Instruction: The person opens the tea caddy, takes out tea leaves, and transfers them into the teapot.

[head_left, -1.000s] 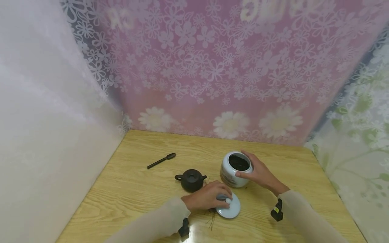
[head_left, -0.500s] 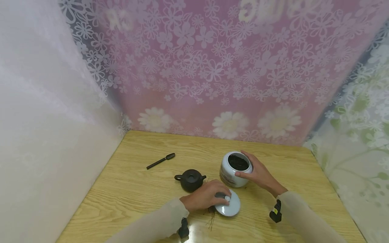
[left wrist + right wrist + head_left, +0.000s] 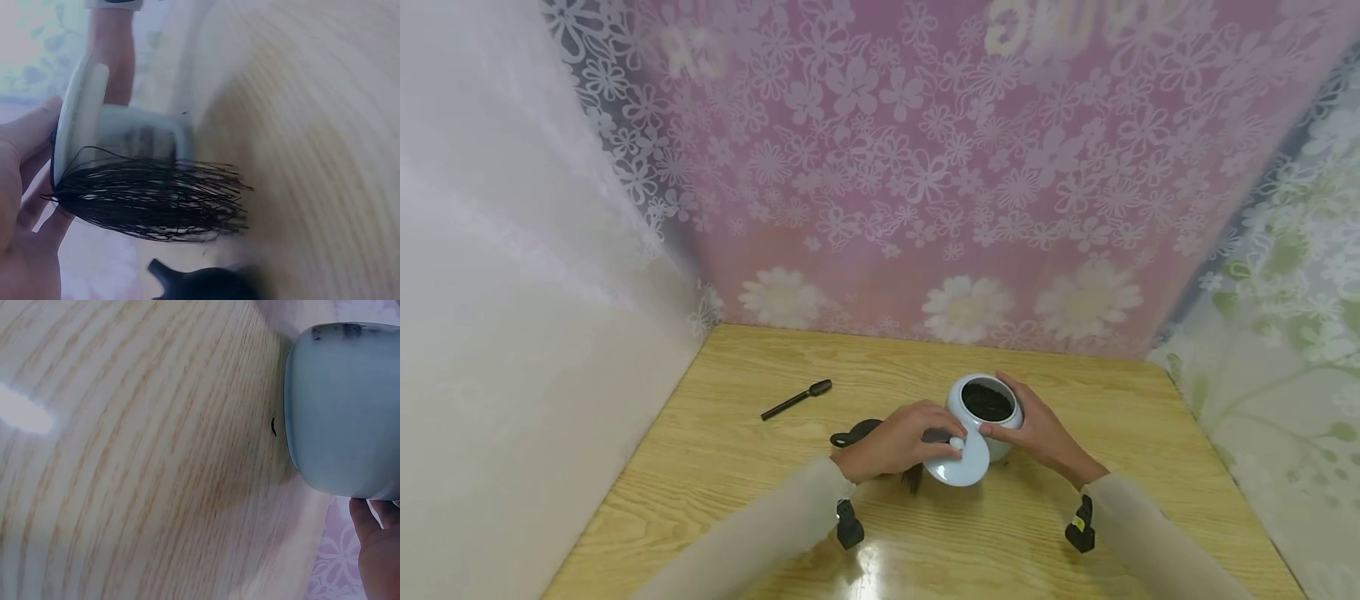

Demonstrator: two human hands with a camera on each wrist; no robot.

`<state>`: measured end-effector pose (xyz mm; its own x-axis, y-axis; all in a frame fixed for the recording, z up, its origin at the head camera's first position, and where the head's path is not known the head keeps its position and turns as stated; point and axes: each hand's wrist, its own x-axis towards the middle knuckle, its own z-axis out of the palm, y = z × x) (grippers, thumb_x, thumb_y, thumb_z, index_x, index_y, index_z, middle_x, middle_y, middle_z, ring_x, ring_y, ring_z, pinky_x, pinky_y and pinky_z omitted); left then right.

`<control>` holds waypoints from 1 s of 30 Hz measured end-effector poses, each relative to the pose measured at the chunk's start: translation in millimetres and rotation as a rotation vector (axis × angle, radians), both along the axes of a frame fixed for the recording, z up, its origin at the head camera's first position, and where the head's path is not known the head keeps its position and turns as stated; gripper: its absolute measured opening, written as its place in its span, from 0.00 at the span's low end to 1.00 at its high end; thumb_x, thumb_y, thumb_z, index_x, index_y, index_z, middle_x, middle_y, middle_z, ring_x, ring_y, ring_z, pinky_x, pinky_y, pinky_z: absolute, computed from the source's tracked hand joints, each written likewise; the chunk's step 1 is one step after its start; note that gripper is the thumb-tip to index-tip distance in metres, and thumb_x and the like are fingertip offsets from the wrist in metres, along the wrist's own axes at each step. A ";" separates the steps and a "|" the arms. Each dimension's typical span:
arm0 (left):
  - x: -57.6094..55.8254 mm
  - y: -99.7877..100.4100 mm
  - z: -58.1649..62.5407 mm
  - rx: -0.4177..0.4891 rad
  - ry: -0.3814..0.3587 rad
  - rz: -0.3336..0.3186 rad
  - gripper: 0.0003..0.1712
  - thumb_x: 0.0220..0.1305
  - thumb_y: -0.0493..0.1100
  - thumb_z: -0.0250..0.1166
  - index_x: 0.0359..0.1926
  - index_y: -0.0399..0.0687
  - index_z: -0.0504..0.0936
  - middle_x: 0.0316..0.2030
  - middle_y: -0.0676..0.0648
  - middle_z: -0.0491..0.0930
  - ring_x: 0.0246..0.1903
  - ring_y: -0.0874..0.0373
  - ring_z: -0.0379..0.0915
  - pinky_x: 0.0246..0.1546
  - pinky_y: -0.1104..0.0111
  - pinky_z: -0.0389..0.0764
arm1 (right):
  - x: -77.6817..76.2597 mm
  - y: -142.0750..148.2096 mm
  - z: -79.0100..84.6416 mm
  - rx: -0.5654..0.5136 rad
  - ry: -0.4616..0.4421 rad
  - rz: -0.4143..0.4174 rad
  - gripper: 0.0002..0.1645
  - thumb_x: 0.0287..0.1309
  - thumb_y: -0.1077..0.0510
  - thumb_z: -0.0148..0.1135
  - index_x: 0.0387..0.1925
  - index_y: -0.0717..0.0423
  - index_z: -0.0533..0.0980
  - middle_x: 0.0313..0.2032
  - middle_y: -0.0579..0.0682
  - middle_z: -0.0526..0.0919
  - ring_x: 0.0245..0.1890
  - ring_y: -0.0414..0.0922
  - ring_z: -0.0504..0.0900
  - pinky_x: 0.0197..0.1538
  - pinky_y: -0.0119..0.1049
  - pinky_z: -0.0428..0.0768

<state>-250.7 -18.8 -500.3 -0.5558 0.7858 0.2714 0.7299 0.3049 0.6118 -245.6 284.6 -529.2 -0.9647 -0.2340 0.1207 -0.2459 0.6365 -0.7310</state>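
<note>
Pinched by its knob in my left hand (image 3: 895, 442) is a white lid (image 3: 962, 468), tilted and in front of the jar. A dark tassel (image 3: 150, 200) of thin strands hangs from the lid's knob. My right hand (image 3: 1039, 429) grips the side of a white porcelain jar (image 3: 1000, 449), thumb near its rim. Dark loose tea leaves (image 3: 987, 402) show through the jar's open mouth. In the right wrist view the jar (image 3: 350, 412) stands on the table, with fingertips against its wall.
Beside the left hand sits a small black teapot (image 3: 862, 429), partly hidden by that hand. A dark tea scoop (image 3: 796, 400) lies farther back on the wooden table (image 3: 685, 483). One stray leaf (image 3: 274, 427) lies near the jar's base.
My left hand has raised the lid off the table and moved it up to the jar; the tassel now hangs below it. The right hand and jar have stayed in place.
</note>
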 end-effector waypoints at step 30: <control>-38.5 39.1 54.8 0.013 0.101 0.163 0.17 0.77 0.50 0.71 0.62 0.53 0.88 0.63 0.52 0.86 0.69 0.56 0.76 0.69 0.65 0.79 | 1.0 -0.9 5.6 -0.048 -0.029 0.064 0.61 0.69 0.45 0.77 0.89 0.47 0.49 0.77 0.59 0.69 0.67 0.61 0.79 0.61 0.60 0.82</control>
